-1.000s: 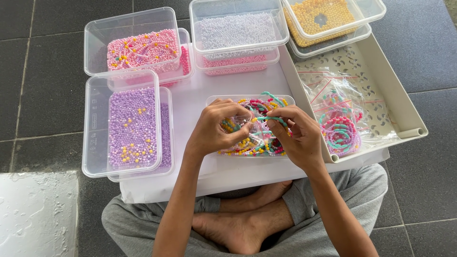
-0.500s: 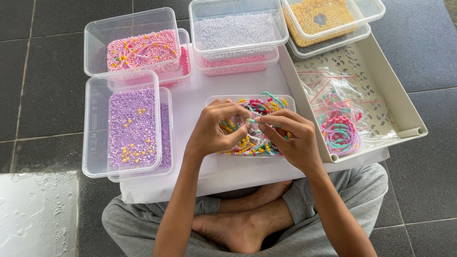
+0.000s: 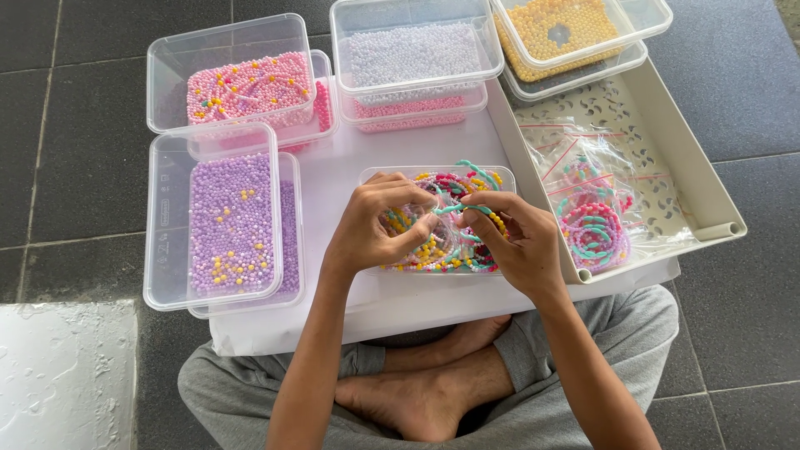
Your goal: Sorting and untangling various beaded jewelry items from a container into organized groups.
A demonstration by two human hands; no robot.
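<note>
Your left hand (image 3: 375,225) sits curled over the clear tub of bead bracelets (image 3: 442,218), fingers bent inward and closed in a pinch at the hand's 3 o'clock edge. What it pinches looks like the near end of the teal bead strand (image 3: 457,208), though the exact contact is too small to tell. Your right hand (image 3: 518,243) meets it from 3 o'clock, thumb and forefinger drawn tight on the other end of that same strand, the remaining fingers folded loosely beneath. The two hands almost touch at the fingertips, with the strand bridging the short gap just above the tub's contents.

The tub itself rests on the white board (image 3: 333,179), directly in front of your crossed legs. At 9 o'clock from it stands the container of purple beads (image 3: 229,221), flecked with yellow. At 11 o'clock is the container of pink beads (image 3: 250,87), at 12 o'clock the container of white beads (image 3: 412,52), and at 1 o'clock the container of orange beads (image 3: 554,33). At 3 o'clock the cream tray (image 3: 692,179) holds clear bags of finished bracelets (image 3: 593,233).
</note>
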